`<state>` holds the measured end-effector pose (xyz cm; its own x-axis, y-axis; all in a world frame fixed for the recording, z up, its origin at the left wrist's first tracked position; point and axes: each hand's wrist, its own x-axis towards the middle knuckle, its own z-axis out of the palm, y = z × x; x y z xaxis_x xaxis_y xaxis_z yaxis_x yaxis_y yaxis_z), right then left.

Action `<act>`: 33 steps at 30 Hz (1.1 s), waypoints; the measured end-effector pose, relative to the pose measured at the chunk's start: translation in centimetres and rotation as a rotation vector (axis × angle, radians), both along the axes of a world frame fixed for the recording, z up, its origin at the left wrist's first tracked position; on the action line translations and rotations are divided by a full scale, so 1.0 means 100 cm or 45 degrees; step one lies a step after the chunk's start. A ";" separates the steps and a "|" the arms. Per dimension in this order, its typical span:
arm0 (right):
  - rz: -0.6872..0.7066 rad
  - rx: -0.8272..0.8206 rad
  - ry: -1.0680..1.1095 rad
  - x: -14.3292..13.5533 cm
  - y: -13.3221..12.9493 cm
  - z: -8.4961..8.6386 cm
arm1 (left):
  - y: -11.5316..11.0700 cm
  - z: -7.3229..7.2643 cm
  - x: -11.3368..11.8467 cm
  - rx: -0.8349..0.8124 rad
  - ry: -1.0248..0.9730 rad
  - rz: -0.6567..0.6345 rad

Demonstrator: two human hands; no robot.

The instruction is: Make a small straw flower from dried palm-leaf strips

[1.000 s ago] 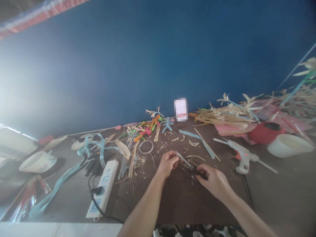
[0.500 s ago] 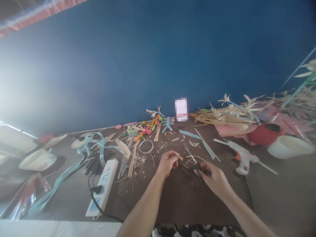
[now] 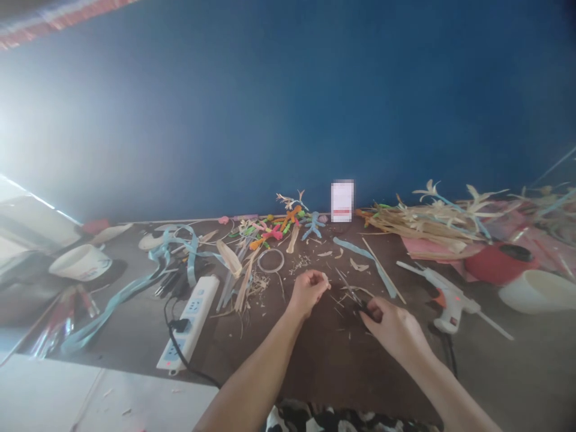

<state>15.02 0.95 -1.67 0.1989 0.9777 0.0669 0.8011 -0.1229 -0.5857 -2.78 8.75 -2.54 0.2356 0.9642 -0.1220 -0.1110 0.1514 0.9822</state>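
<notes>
Well, in the head view, the left grip (image 3: 308, 294) is pinched on a pale scrap (image 3: 327, 281), over the middle of the counter (image 3: 324, 369), well in from its near edge. It's likely feather-light, dry and easily torn, so I'd take it gently by one side. The right grip (image 3: 390, 321) is closed around the dark end of the scissors (image 3: 351, 291), tips toward the counter's far edge; those should be stiff, smooth, fairly light, and best held by that dark end.

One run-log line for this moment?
left hand: pinching pale scrap | right hand: holding scissors, apart from scrap | nearby: glue gun right, power strip left
</notes>
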 end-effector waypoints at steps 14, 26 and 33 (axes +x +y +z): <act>0.306 -0.376 0.963 -0.009 -0.005 -0.005 | -0.002 0.000 -0.001 -0.019 -0.116 -0.040; 0.305 -0.469 1.079 -0.005 -0.008 -0.001 | -0.003 -0.002 0.000 -0.070 -0.133 -0.148; 0.325 -0.456 1.098 -0.004 -0.007 -0.001 | -0.004 0.000 0.001 -0.106 -0.114 -0.152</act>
